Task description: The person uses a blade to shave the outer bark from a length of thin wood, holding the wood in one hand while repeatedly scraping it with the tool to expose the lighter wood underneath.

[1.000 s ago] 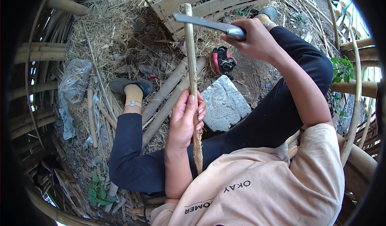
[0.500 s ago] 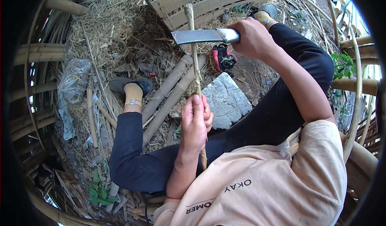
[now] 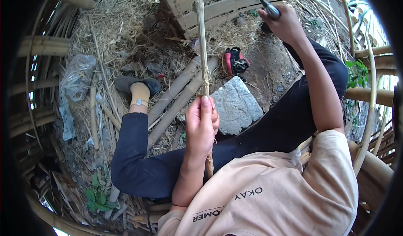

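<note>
My left hand point(image 3: 202, 124) is closed around a wooden stick point(image 3: 202, 47) that points away from me. Its lower end comes out below my fist and rests by my lap. Just above the thumb the bark looks scraped and frayed. Up to the right, my right hand point(image 3: 285, 24) grips the handle of a machete point(image 3: 268, 7). The blade is seen nearly edge-on and runs up to the left, partly past the picture's top edge. Blade and stick are apart.
A flat grey stone point(image 3: 236, 106) lies between my legs, beside two bamboo poles point(image 3: 176, 97). Beyond it are a red and black object point(image 3: 236, 61) and a slatted wooden crate point(image 3: 235, 5). A clear plastic bag point(image 3: 78, 77) sits on the straw at left. Bamboo fencing point(image 3: 369, 95) stands at right.
My right hand has swung the machete up and to the right, off the stick it lay across. The left hand keeps its hold on the stick with only a slight shift.
</note>
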A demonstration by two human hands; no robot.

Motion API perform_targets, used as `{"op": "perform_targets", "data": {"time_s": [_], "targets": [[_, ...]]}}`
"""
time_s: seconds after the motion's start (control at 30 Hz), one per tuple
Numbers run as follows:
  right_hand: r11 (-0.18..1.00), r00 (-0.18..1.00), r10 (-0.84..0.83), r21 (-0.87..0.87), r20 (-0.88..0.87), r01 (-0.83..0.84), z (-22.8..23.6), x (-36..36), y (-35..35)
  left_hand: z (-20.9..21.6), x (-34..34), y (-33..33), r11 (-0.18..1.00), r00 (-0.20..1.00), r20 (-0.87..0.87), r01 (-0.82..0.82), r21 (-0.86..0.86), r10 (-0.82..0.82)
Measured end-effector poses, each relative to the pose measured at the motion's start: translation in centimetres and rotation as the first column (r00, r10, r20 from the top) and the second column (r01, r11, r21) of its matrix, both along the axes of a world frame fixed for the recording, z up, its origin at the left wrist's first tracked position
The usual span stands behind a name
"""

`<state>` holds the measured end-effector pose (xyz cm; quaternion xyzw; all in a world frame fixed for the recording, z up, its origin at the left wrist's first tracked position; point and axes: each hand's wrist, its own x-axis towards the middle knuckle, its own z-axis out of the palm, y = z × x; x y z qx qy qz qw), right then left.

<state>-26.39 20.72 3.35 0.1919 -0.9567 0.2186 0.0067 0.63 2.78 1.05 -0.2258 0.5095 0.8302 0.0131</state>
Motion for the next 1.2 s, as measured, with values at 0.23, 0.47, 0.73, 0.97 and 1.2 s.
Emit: {"op": "perform_targets", "data": {"time_s": [0.23,0.47,0.73,0.97,1.2], "targets": [[0.955,0.959,0.283,-0.1,0.023,-0.279,0.6,3.4,-2.7,-0.8,0.0,0.0,0.999,0.999,0.018,0.025,0.035,-0.026],[0.931,0.932,0.363,-0.055,0.011,-0.362,-1.3,3.6,-2.3,-0.7,0.1,1.8,0.994,0.999,0.009,0.04,-0.103,-0.039],[0.967,0.965,0.247,-0.043,-0.082,-0.251,-2.0,2.0,-2.6,0.3,0.6,2.2,0.981,1.0,0.027,0.02,-0.195,-0.016],[0.984,0.926,0.172,0.01,-0.335,-0.179,-1.9,0.3,-1.3,-0.6,0.4,2.6,0.971,1.0,-0.02,0.015,-0.239,-0.02],[0.984,0.957,0.126,-0.09,-0.261,-0.154,-2.1,0.3,-0.7,-0.8,0.0,1.8,0.991,0.999,0.027,0.026,-0.135,-0.023]]}}
